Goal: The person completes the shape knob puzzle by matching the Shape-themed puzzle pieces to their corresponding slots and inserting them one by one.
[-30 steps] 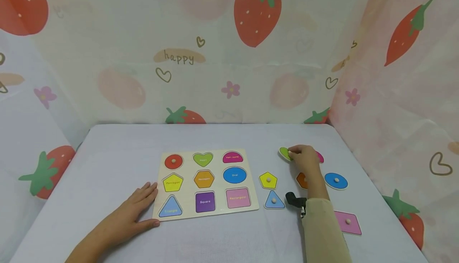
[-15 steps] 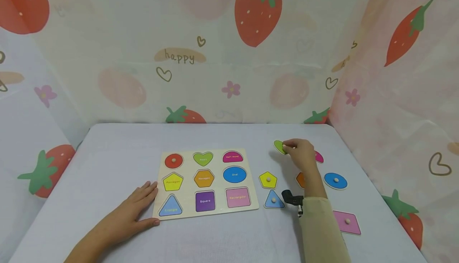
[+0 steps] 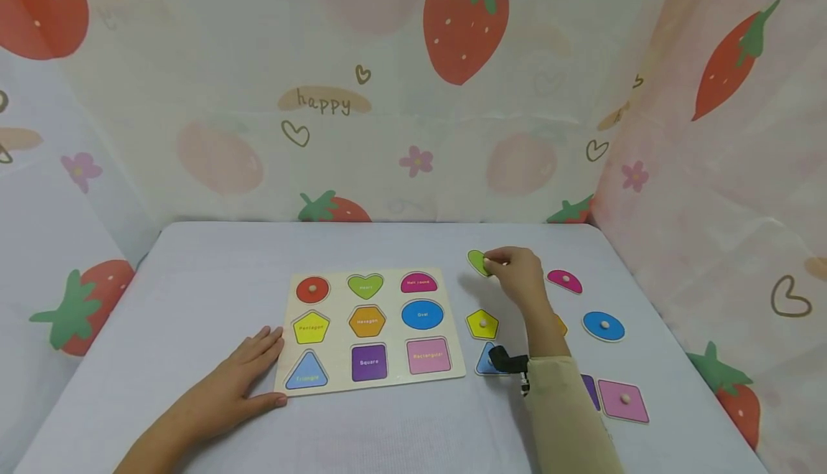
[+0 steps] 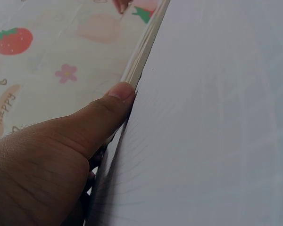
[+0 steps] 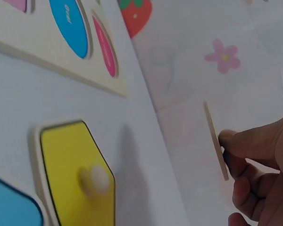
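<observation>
My right hand (image 3: 517, 273) pinches a green heart puzzle piece (image 3: 476, 262) between thumb and fingers. In the right wrist view the heart piece (image 5: 214, 141) shows edge-on, raised above the table, its knob hidden by the fingertips. Left of it lies the wooden shape puzzle board (image 3: 337, 382), with a red circle piece (image 3: 313, 289) seated at its upper left and printed shapes in the other recesses. My left hand (image 3: 235, 380) lies on the table with fingers extended, fingertips at the board's left edge. The left wrist view shows its thumb (image 4: 108, 108) against the tabletop.
Loose knobbed pieces lie right of the board: yellow pentagon (image 3: 483, 324), blue triangle (image 3: 486, 360), pink half round (image 3: 565, 281), blue oval (image 3: 604, 326) and pink rectangle (image 3: 623, 401). The orange hexagon (image 3: 562, 324) and purple square (image 3: 591, 392) are partly behind the right arm.
My right hand has lifted the green heart piece and carried it leftward. The half round and part of the purple square have come into view. My left hand and the board stay put.
</observation>
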Demonstrator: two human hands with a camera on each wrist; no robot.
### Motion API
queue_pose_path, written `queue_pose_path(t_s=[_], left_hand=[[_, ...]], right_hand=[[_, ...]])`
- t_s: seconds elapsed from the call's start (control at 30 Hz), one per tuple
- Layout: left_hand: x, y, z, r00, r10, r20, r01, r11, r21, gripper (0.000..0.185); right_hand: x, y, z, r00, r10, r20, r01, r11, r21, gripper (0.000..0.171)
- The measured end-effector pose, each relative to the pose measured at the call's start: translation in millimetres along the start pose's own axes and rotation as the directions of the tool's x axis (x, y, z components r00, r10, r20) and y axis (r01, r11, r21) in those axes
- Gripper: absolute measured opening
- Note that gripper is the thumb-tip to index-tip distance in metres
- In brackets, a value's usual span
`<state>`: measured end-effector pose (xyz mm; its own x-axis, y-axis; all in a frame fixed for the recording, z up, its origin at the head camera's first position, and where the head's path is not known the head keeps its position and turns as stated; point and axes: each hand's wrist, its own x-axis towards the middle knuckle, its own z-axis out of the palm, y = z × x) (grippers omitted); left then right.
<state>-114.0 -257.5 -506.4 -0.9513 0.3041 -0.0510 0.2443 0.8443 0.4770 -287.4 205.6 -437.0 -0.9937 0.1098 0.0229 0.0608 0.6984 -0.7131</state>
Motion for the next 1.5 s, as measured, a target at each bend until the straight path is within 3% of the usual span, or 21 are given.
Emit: queue_pose_path(t_s=[0.3, 0.6, 0.77, 1.1, 1.5], left_hand=[[0.1, -1.5, 0.1, 1.0, -0.013, 0.015, 0.013, 1.0, 0.008, 0.104], [-3.2, -5.5, -1.5, 1.0, 0.008, 0.005, -0.008, 1.0, -0.01, 0.104], [-4.5, -7.5, 0.7, 1.0, 0.019, -0.007, -0.019, 1.0, -0.024, 0.103], [-0.6, -0.2, -1.8, 1.0, 0.005, 0.018, -0.005, 0.999, -0.032, 0.103], [-0.4, -2.4, -1.1, 1.0, 0.012, 0.008, -0.012, 1.0, -0.027, 0.103]], right_hand=[[-16, -25, 26, 1.0, -0.008, 0.029, 0.008, 1.0, -0.01, 0.022], [-36, -48, 66, 0.991, -0.122, 0.054, 0.122, 0.993, -0.001, 0.017], [-42, -70, 85, 0.98, -0.157, 0.119, 0.158, 0.988, 0.004, 0.017], [-43, -92, 116, 0.961, -0.198, 0.192, 0.201, 0.98, 0.003, 0.016], [-32, -104, 148, 0.962, -0.203, 0.185, 0.21, 0.977, -0.02, 0.012]])
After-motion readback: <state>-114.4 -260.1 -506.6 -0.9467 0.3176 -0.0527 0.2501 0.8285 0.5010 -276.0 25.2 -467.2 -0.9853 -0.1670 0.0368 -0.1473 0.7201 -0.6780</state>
